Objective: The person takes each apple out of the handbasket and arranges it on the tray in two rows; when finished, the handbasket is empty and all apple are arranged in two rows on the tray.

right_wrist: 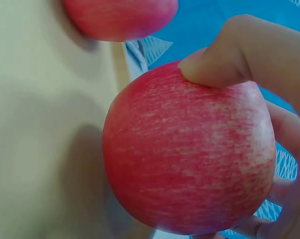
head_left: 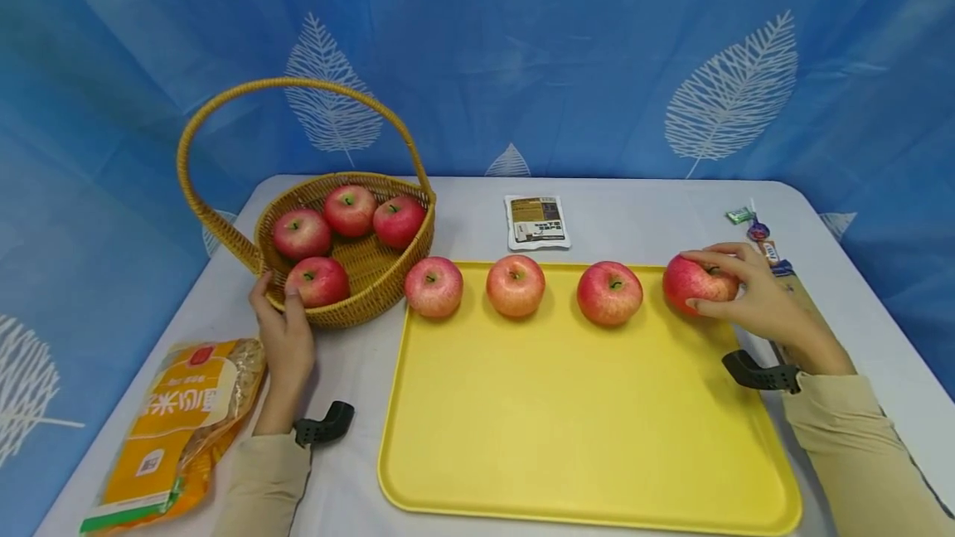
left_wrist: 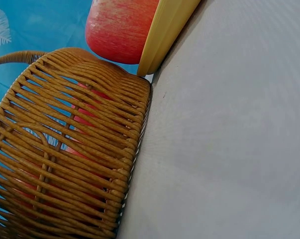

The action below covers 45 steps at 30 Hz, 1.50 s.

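My right hand (head_left: 757, 297) grips a red apple (head_left: 694, 284) at the far right corner of the yellow tray (head_left: 582, 413). In the right wrist view the thumb presses on the side of that apple (right_wrist: 189, 154), and the other fingers curl behind it, partly hidden. At the left, my left hand (head_left: 287, 346) holds the near rim of a wicker basket (head_left: 373, 292) with a tall handle. Several red apples lie in the basket, one (head_left: 318, 281) close to my left thumb. The left wrist view shows the woven side of the basket (left_wrist: 75, 144).
Three more apples, left (head_left: 434, 287), middle (head_left: 516, 285) and right (head_left: 609, 292), line the tray's far edge. A white and brown packet (head_left: 537, 222) lies behind. An orange food bag (head_left: 179, 429) lies at the left, small wrapped sweets (head_left: 757, 230) at the back right.
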Each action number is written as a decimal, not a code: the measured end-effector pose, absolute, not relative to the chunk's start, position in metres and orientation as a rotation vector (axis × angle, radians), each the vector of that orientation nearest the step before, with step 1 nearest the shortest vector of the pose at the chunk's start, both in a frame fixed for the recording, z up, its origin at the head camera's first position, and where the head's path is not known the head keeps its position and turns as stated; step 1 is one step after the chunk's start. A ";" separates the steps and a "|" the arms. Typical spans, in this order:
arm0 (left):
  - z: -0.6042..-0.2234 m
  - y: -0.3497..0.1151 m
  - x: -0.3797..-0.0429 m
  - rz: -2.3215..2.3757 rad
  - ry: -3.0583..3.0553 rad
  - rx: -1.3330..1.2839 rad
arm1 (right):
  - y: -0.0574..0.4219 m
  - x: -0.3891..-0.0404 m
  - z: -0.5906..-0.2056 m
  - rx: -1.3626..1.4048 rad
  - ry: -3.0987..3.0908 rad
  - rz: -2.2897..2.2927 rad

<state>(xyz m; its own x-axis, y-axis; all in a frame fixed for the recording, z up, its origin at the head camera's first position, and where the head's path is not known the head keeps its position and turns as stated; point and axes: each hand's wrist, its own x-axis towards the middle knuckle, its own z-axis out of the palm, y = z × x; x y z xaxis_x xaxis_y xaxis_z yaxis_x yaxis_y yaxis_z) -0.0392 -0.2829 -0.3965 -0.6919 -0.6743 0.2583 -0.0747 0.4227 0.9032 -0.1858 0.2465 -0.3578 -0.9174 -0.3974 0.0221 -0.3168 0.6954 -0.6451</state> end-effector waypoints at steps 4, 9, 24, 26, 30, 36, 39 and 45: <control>-0.397 -0.284 -0.040 -1.267 -2.067 0.624 | 0.250 -0.175 -0.367 -0.574 2.803 -1.037; -0.399 -0.284 -0.041 -1.269 -2.056 0.621 | 0.252 -0.166 -0.373 -0.645 2.844 -1.080; -0.400 -0.284 -0.038 -1.270 -2.058 0.635 | 0.249 -0.153 -0.376 -0.588 2.842 -1.022; -0.400 -0.284 -0.038 -1.267 -2.061 0.638 | 0.249 -0.152 -0.378 -0.578 2.829 -1.031; -0.400 -0.284 -0.037 -1.262 -2.063 0.638 | 0.250 -0.151 -0.382 -0.579 2.807 -1.048; -0.400 -0.284 -0.037 -1.259 -2.069 0.632 | 0.253 -0.149 -0.384 -0.523 2.789 -1.063; -0.400 -0.284 -0.037 -1.267 -2.069 0.625 | 0.256 -0.148 -0.383 -0.480 2.779 -1.065; -0.399 -0.284 -0.038 -1.261 -2.070 0.616 | 0.261 -0.147 -0.379 -0.542 2.860 -1.157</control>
<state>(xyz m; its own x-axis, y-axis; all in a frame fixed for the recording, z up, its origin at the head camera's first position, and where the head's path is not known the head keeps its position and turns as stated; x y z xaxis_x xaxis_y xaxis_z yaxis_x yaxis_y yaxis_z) -0.0383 -0.2840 -0.3987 -0.6925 -0.6686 0.2709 -0.0660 0.4327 0.8991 -0.1473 0.2610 -0.3788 -0.9402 -0.3189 0.1198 -0.3124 0.6673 -0.6761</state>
